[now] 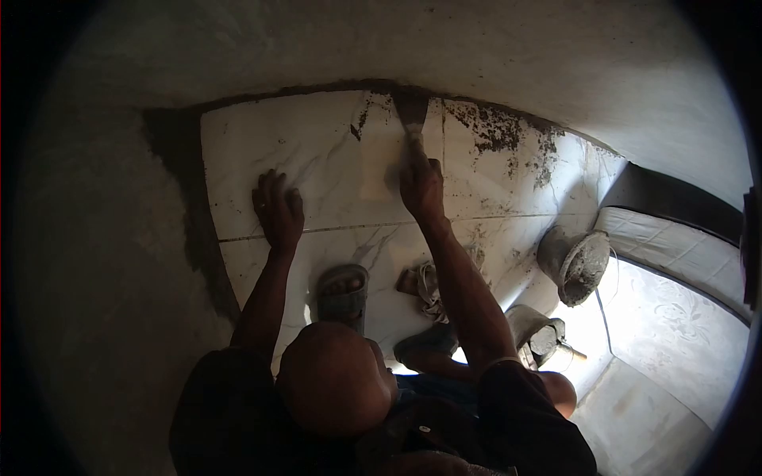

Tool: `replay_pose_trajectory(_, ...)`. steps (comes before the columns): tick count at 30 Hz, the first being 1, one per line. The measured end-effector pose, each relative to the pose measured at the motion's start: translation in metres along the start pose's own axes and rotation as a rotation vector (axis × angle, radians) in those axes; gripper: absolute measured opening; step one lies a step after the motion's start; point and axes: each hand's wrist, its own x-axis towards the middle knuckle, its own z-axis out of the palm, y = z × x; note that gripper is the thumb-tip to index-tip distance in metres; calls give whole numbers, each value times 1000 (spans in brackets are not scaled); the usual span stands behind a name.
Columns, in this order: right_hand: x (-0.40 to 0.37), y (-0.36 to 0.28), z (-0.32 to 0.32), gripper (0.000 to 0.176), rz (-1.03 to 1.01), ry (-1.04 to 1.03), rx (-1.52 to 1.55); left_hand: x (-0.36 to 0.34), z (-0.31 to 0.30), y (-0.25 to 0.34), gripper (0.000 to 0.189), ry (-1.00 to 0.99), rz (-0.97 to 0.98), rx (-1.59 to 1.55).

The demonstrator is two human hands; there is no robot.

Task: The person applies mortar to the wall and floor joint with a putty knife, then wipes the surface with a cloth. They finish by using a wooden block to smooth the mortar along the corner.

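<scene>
My right hand (pixel 422 189) grips the handle of a putty knife (pixel 411 109). Its wide blade points away from me and rests at the dark joint (pixel 365 84) where the floor meets the wall. My left hand (pixel 278 213) lies flat on a white marbled floor tile (pixel 309 143), fingers somewhat spread, holding nothing. Dark crumbs of mortar (pixel 500 131) are scattered over the tiles right of the blade. A paler rectangular patch shows on the tile between my hands.
A crumpled rag (pixel 429 292) lies near my sandalled foot (pixel 343 287). To the right, a mortar-caked bucket (pixel 583 270) leans tilted, and a second bucket (pixel 530 327) sits closer to me with things in it. A grey wall (pixel 381 40) rises ahead; rough dark mortar (pixel 178 159) borders the tiles at left.
</scene>
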Motion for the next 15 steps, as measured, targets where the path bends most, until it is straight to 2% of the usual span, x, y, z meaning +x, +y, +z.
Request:
replay_pose_trajectory(3,-5,-3,7,58,38,63,-13,2,0,-1,38,-11,-10,7)
replay_pose_trajectory(5,-7,1,10,59,-102,138,-15,1,2,-1,38,-10,-6,5)
replay_pose_trajectory(12,-35,6,-7,61,-53,163,69,1,1,0,37,0,-7,0)
replay_pose_trajectory(15,-61,16,-33,60,-1,278,-18,-2,5,-5,38,5,18,2)
